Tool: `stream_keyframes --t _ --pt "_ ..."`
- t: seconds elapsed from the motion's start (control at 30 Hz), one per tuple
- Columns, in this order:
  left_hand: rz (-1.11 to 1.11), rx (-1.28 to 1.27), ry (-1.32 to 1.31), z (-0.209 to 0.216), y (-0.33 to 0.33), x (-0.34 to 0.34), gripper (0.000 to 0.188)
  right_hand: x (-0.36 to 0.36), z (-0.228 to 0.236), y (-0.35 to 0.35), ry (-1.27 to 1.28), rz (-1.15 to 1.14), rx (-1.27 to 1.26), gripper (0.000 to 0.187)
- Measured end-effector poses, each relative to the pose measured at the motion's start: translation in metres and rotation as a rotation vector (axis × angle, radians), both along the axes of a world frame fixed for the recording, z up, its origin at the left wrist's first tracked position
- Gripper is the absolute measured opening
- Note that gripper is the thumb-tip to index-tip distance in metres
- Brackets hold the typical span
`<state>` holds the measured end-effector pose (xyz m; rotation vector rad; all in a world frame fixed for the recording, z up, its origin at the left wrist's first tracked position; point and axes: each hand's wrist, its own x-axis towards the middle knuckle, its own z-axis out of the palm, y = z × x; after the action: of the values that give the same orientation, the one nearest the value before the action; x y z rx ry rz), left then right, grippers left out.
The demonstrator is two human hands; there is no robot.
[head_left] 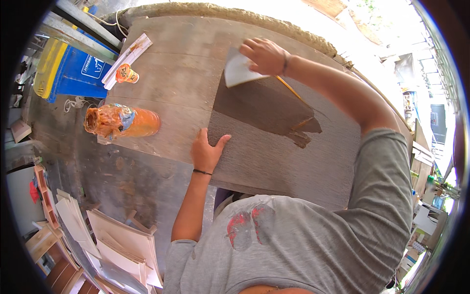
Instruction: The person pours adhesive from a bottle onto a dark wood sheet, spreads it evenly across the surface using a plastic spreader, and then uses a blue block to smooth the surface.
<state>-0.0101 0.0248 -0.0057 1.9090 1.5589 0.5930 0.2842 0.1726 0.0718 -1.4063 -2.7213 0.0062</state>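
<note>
Table (171, 59) extends leftward past board (303, 166) edge at left hand (207, 153)

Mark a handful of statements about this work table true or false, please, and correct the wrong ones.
1. The left hand is at the left edge of the grey-brown panel. True.
2. The right hand is empty. False: it holds a white flat piece.
3. The dark patch covers the whole panel. False: it covers only part of it.
4. The large orange container is to the left of the panel. True.
5. The bin is all red. False: it is blue and yellow.
</note>
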Motion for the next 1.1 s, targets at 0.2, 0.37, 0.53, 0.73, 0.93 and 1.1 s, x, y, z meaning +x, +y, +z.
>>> stream_keyframes --t 0.2,0.37,0.53,0.73,0.93,1.1 --pt "0.014 -0.019 0.008 -0.001 0.0 0.001 0.073 -0.011 -0.002 0.106 0.111 -0.239 0.109 0.048" --pt "0.036 -0.015 0.011 -0.008 -0.001 -0.001 0.074 0.008 0.111 0.06 0.516 -0.341 0.138 0.067" --pt "0.031 0.085 -0.012 -0.018 -0.001 -0.007 0.068 0.017 0.102 -0.069 0.17 -0.501 -0.378 0.062" --pt "-0.048 0.092 0.003 -0.008 0.004 0.004 0.066 0.097 0.03 -0.158 0.058 -0.782 -0.16 0.057" --pt "-0.037 0.117 0.01 0.003 0.001 0.005 0.066 0.044 0.028 -0.232 -0.131 -0.498 -0.546 0.03" --pt "-0.056 0.114 -0.008 0.006 0.0 0.009 0.067 0.055 0.011 -0.199 0.021 -0.467 -0.235 0.033"
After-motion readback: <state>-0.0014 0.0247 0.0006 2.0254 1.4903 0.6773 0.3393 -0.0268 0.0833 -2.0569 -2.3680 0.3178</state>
